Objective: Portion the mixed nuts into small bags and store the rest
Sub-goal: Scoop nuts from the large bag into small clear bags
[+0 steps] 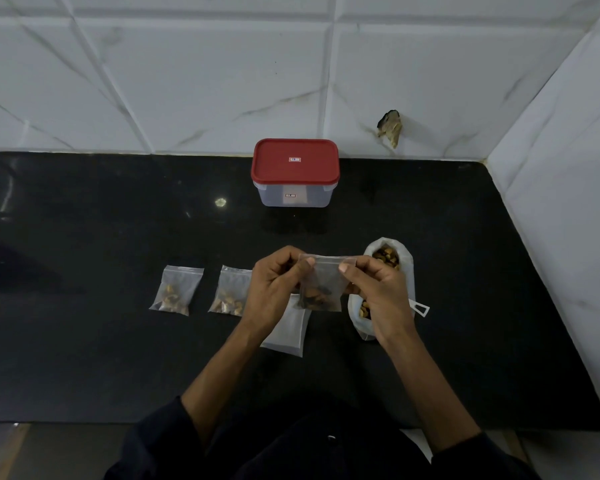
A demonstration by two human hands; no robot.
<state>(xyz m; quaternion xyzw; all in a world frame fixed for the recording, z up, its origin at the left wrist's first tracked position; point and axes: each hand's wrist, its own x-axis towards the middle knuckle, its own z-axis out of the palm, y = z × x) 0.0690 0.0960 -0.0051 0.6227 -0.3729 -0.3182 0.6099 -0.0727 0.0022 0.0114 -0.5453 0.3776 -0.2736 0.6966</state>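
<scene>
Head view: a black tabletop (pixel 84 341) runs up to a white tiled wall (pixel 187 81), with a second tiled wall at 3 o'clock.

Just below centre, both hands hold one small clear bag (pixel 321 285) up off the tabletop. The left hand (pixel 274 289) pinches the bag's top left corner between thumb and fingers; the right hand (pixel 378 292) pinches its top right corner the same way. The top strip is stretched straight between them, and a few dark nuts sit at the bag's bottom.

At 9 o'clock from the hands, two more small bags lie flat on the tabletop, each with nuts inside: the far one (pixel 176 289) well clear of the left hand, the nearer one (pixel 230 289) partly hidden behind that hand. Under the wrists, at 6 o'clock, lies a flat pack (pixel 290 332) of translucent plastic; what it contains cannot be told.

At 3 o'clock, behind the right hand, an open sack (pixel 387 261) of mixed nuts stands on the tabletop, with a white clip (pixel 420 308) beside it.

At 12 o'clock, against the wall, stands a clear box (pixel 294 195) with a red lid (pixel 295 161) on.

Dark sleeves (pixel 160 438) fill the lower edge.
</scene>
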